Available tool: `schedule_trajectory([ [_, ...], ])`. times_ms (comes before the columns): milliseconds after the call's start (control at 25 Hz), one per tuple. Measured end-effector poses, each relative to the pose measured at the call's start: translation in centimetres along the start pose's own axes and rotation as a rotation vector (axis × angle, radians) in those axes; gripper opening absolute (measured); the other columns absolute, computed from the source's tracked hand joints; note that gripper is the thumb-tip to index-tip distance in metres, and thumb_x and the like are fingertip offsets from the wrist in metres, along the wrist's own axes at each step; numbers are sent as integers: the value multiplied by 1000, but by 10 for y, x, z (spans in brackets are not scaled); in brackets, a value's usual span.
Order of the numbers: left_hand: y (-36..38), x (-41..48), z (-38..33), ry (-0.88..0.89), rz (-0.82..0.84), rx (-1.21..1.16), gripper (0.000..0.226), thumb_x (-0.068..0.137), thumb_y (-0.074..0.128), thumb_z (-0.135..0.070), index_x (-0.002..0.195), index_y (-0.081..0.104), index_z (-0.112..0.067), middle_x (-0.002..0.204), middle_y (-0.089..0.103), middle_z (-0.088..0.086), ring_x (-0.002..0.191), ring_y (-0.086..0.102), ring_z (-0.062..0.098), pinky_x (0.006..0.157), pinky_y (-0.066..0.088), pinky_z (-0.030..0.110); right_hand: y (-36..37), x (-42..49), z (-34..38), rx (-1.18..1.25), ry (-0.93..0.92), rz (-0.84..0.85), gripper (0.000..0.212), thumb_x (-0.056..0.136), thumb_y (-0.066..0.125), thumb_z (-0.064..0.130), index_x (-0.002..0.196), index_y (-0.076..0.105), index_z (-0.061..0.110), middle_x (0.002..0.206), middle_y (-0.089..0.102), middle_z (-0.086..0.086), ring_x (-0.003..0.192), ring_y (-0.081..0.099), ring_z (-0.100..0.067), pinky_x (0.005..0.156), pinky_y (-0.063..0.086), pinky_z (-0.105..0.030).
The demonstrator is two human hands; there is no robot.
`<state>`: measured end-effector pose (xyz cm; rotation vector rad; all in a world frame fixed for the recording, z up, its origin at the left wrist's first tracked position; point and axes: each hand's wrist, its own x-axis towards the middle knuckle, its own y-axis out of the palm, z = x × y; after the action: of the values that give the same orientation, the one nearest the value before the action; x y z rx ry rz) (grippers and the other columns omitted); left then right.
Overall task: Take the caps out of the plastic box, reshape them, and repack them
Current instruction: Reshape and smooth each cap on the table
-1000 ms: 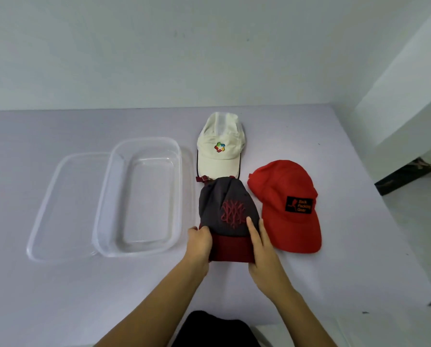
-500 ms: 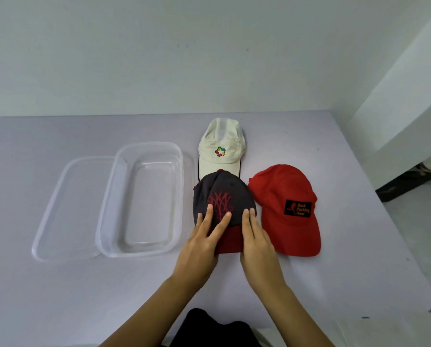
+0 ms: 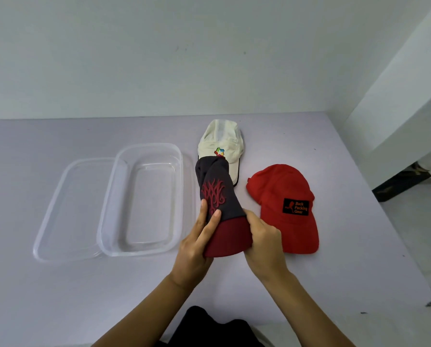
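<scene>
Nearest, dark cloth at the bottom edge, then two bare forearms reaching over a pale lilac table [image 3: 59, 284]. Left hand [image 3: 193, 249] and right hand [image 3: 264, 242] both grip the grey cap [image 3: 218, 194] by its dark red brim, fingers curled around it from either side, crown squeezed narrow and pointing away. Right of it the red cap [image 3: 285, 204] lies flat. Left, the clear plastic box [image 3: 144, 199] sits open, its lid [image 3: 69, 209] beside it and partly beneath. Beyond, the white cap [image 3: 220, 140], partly hidden. Plain white wall behind; at far right a wall corner and grey floor.
</scene>
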<state>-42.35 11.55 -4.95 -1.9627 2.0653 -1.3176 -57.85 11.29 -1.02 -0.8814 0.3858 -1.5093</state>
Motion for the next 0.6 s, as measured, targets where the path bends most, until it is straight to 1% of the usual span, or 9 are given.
schedule_trajectory([
  [40, 0, 0, 0, 6, -3, -10, 50, 102, 33, -33, 149, 15, -39, 160, 7, -9, 141, 24, 1, 109, 32, 12, -1, -1, 2, 28, 11, -2, 36, 79, 64, 14, 113, 63, 1, 86, 75, -10, 70, 71, -22, 65, 55, -20],
  [120, 1, 2, 1, 34, 5, 38, 58, 100, 43, -24, 149, 16, -37, 158, 17, 3, 136, 36, 12, 108, 33, 13, -4, -1, 1, 37, 36, -10, 39, 82, 62, 14, 119, 60, 3, 92, 74, -10, 77, 72, -23, 71, 54, -18],
  [200, 0, 5, -2, 54, 14, 164, 77, 90, 58, -9, 149, 17, -35, 150, 30, 19, 127, 51, 28, 104, 38, 20, -11, 2, -4, -2, 78, 32, 50, 86, 62, 12, 134, 47, 8, 117, 67, -11, 103, 66, -25, 87, 54, -27],
  [240, -1, 6, -3, 50, 13, 209, 81, 87, 60, -6, 150, 17, -34, 148, 33, 23, 124, 53, 32, 102, 41, 24, -14, 4, -5, -34, 91, 68, 58, 87, 62, 12, 140, 39, 8, 129, 59, -12, 115, 60, -26, 94, 52, -34],
  [280, -3, 7, -5, 48, 2, 228, 78, 89, 58, -8, 150, 16, -33, 147, 34, 24, 123, 54, 34, 101, 41, 25, -16, 5, -3, -57, 86, 95, 64, 87, 62, 15, 144, 32, 8, 137, 53, -12, 121, 55, -26, 97, 50, -38],
  [360, -4, 8, -8, 56, -47, 179, 58, 100, 43, -19, 149, 17, -34, 147, 31, 24, 124, 51, 26, 104, 38, 19, -18, 5, 6, -7, 77, 144, 68, 86, 55, 24, 146, 26, 12, 137, 53, -10, 120, 56, -25, 95, 51, -39],
  [440, -4, 13, -11, 43, -86, 80, 49, 102, 34, -26, 149, 20, -36, 149, 26, 18, 127, 44, 14, 107, 35, 12, -17, 6, 15, 166, 115, 198, 62, 85, 48, 27, 144, 32, 18, 125, 63, -4, 108, 64, -21, 87, 54, -36],
  [520, -7, 18, -12, 48, -77, 47, 52, 102, 36, -24, 148, 19, -38, 150, 23, 15, 129, 41, 11, 105, 34, 8, -16, 8, 14, 266, 135, 221, 56, 86, 48, 27, 141, 36, 23, 120, 66, 0, 103, 65, -16, 85, 56, -35],
  [600, -11, 21, -8, 31, -22, 68, 66, 94, 43, -17, 148, 14, -41, 153, 19, 14, 136, 34, 7, 102, 31, 2, -18, 12, 5, 246, 143, 212, 59, 88, 47, 29, 144, 30, 25, 130, 59, 1, 114, 60, -14, 94, 52, -34],
])
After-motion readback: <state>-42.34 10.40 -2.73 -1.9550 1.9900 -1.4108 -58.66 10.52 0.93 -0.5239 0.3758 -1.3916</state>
